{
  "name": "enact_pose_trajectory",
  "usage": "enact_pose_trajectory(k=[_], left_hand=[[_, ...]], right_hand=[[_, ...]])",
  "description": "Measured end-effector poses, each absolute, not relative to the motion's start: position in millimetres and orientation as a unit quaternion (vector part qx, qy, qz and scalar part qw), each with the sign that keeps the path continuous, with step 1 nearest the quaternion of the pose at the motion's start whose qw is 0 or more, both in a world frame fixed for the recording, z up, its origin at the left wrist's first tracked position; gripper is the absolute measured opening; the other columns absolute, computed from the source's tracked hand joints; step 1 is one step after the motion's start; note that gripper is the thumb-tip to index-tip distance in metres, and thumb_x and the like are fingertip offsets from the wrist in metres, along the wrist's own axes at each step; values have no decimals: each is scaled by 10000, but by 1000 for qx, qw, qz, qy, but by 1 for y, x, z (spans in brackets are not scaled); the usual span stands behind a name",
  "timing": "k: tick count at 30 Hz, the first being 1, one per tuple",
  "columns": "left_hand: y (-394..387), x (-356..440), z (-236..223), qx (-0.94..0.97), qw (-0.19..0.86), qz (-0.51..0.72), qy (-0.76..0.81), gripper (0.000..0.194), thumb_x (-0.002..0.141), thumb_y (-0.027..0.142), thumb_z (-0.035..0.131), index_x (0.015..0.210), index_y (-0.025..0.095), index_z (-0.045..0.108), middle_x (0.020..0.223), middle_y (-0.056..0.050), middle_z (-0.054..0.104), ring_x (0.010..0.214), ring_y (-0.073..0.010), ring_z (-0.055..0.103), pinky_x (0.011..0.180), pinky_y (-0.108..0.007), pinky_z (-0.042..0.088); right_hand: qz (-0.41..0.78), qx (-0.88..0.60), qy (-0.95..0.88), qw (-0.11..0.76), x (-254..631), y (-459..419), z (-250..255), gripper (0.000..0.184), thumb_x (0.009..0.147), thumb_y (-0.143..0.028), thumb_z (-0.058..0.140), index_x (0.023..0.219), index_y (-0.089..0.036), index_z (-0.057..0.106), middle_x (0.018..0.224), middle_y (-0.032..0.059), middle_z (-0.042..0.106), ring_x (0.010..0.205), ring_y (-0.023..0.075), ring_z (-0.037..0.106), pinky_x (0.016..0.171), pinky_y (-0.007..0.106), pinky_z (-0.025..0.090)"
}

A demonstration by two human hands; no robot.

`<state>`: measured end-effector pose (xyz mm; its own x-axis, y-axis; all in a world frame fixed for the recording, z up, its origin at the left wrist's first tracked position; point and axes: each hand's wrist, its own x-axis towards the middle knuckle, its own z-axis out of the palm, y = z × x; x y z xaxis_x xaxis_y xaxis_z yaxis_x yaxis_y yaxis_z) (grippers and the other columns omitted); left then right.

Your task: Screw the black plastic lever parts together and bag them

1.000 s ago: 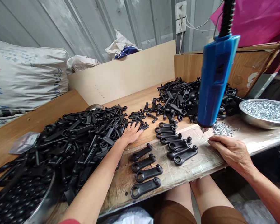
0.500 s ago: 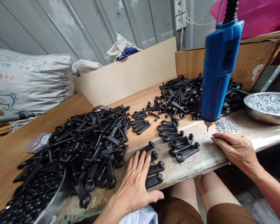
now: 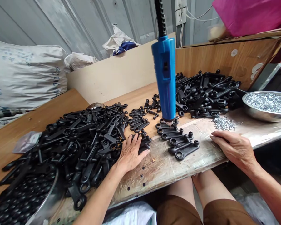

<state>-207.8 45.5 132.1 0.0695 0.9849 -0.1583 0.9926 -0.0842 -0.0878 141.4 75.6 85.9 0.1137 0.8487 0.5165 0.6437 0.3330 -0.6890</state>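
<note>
My left hand (image 3: 131, 152) lies over a small bunch of black crank handles (image 3: 144, 140) on the bench. Its fingers are stretched out on top, and the thumb reaches along the near side. My right hand (image 3: 235, 149) rests by the front edge with its fingers curled together; whatever may be in them is hidden. Just beyond it lies a small heap of screws (image 3: 224, 123). Between the hands is a slanted row of crank handles (image 3: 186, 150), rings to the left and knobs to the right. A blue electric screwdriver (image 3: 166, 81) hangs above the row's far end.
A big pile of black handle parts (image 3: 89, 140) spreads on the left, beside a bowl (image 3: 52, 190) of black balls. More crank handles (image 3: 206, 90) are heaped at the back right. A metal bowl (image 3: 257, 114) of screws stands far right. Another small row (image 3: 139, 125) lies behind my left hand.
My left hand has moved away from the front edge, and the handles under it are now bunched farther back. The hanging screwdriver has swung left. My right hand has stayed almost still.
</note>
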Motion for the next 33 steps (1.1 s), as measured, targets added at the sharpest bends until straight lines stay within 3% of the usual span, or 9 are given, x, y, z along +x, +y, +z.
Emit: enact_pose_trajectory(k=[8, 12, 15, 19, 21, 24, 27, 29, 33], left_hand=[[61, -217, 132, 731, 6, -87, 677, 717, 867, 522, 370, 1418, 69, 292, 1520, -187, 204, 1401, -344, 135, 1087, -569, 178], [46, -198, 131, 729, -63, -25, 681, 770, 837, 507, 421, 1414, 25, 255, 1517, -216, 185, 1412, -332, 80, 1112, -538, 136], [27, -169, 128, 761, -87, 41, 642, 694, 820, 479, 457, 1381, 82, 360, 1475, -180, 325, 1388, -330, 200, 1111, -510, 195], [25, -139, 138, 817, -53, 62, 571, 379, 830, 334, 479, 1169, 214, 600, 1348, -75, 525, 1274, -301, 406, 1031, -484, 337], [46, -139, 150, 810, -59, 72, 579, 269, 851, 256, 447, 1006, 229, 666, 1181, -58, 637, 1146, -269, 514, 949, -443, 407], [99, -155, 168, 788, -74, 75, 607, 287, 869, 156, 386, 830, 194, 667, 928, -74, 674, 940, -240, 581, 829, -408, 456], [159, -165, 171, 787, -77, 66, 609, 223, 897, 138, 431, 906, 174, 651, 1032, -80, 640, 1050, -231, 535, 922, -423, 407], [189, -164, 165, 792, -66, 52, 605, 142, 910, 220, 516, 986, 178, 628, 1102, -64, 611, 1093, -230, 519, 952, -454, 391], [222, -152, 151, 777, -45, 40, 626, 202, 898, 317, 578, 1028, 165, 609, 1127, -66, 596, 1067, -234, 547, 930, -478, 428]], right_hand=[[132, -563, -657, 484, 138, 74, 94, 188, 723, -389, 550, 648, -249, 651, 688, 32, 713, 660, 235, 673, 652, 333, 530], [145, -553, -661, 486, 138, 75, 95, 193, 735, -382, 546, 650, -247, 654, 684, 27, 709, 656, 227, 667, 647, 325, 529], [150, -546, -662, 490, 140, 75, 94, 204, 740, -383, 543, 658, -239, 662, 689, 30, 711, 660, 225, 669, 640, 321, 530], [174, -546, -659, 488, 143, 76, 93, 207, 731, -386, 562, 674, -222, 676, 713, 40, 721, 676, 227, 677, 657, 319, 538], [191, -555, -657, 474, 143, 78, 93, 220, 722, -392, 569, 680, -209, 683, 717, 44, 726, 689, 230, 683, 650, 310, 543], [195, -569, -660, 450, 141, 82, 93, 223, 719, -390, 574, 679, -204, 690, 693, 38, 727, 669, 233, 689, 615, 306, 541], [165, -582, -658, 449, 137, 84, 93, 227, 735, -383, 548, 680, -212, 687, 691, 38, 726, 649, 242, 690, 608, 331, 532], [145, -583, -658, 454, 134, 83, 93, 248, 748, -390, 521, 678, -213, 679, 707, 48, 726, 659, 247, 691, 615, 339, 529], [111, -563, -667, 475, 134, 80, 92, 257, 771, -384, 505, 669, -213, 668, 699, 51, 725, 633, 223, 690, 585, 295, 534]])
